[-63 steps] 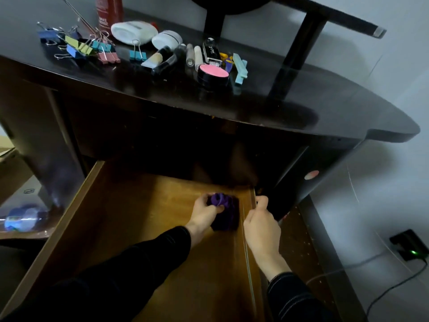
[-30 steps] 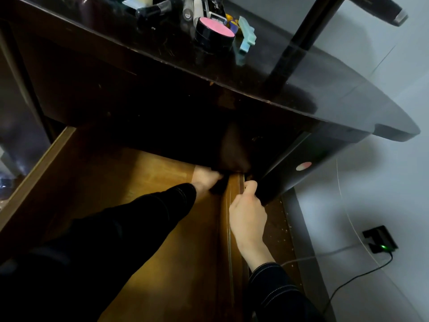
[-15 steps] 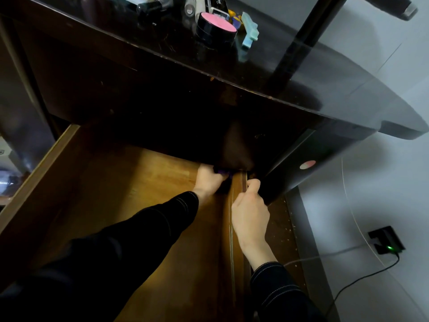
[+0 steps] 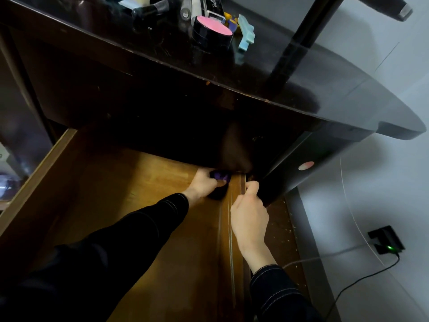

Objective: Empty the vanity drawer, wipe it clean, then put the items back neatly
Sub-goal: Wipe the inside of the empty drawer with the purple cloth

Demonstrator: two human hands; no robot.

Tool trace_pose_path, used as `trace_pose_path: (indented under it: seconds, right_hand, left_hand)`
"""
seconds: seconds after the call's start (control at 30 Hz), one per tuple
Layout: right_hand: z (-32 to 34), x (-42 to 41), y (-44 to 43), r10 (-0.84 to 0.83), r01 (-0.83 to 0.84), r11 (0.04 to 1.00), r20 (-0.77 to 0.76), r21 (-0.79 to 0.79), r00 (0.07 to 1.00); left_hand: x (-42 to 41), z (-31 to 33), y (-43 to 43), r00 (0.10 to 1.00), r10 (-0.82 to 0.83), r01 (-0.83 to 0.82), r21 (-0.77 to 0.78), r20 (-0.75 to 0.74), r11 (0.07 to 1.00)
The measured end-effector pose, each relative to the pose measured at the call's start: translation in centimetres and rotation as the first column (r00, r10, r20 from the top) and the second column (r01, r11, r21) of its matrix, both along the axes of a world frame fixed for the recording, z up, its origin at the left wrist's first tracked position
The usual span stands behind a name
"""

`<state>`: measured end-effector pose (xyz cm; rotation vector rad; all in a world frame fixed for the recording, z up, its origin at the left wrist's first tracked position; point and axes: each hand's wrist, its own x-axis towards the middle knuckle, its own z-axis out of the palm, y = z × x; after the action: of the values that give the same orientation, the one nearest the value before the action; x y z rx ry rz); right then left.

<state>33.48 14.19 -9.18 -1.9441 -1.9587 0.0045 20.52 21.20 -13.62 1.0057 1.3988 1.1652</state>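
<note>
Our left hand (image 4: 204,183) grips a purple cloth (image 4: 219,176) pressed into the far right corner of the open wooden drawer (image 4: 144,198); our right hand (image 4: 249,217) pinches its right wall. Above, the glossy dark bench (image 4: 301,73) carries a pink-lidded jar (image 4: 212,31) among cosmetics. At right, a pale wall (image 4: 383,182) and a green-lit charger (image 4: 386,242).
</note>
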Motion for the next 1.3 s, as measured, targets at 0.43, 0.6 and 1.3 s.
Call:
trace_pose_path:
  seconds: [0.43,0.6,1.3]
  right_hand:
    - [0.3,-0.2,-0.2,0.002,-0.002,1.000,-0.009,-0.003,1.000]
    - [0.2,-0.1,-0.1,-0.001,0.001,1.000,-0.014,-0.009,1.000]
    - [0.3,-0.1,-0.1,-0.006,0.006,1.000,-0.036,-0.009,0.999]
  left_hand:
    - [0.1,1.0,0.2,0.996,0.041,-0.035,-0.084,0.075,0.996]
    - [0.7,0.4,-0.9,0.996,0.043,-0.047,0.053,0.076,0.997]
    - [1.0,2.4,-1.1,0.977,0.073,-0.076,0.007,0.202,0.997]
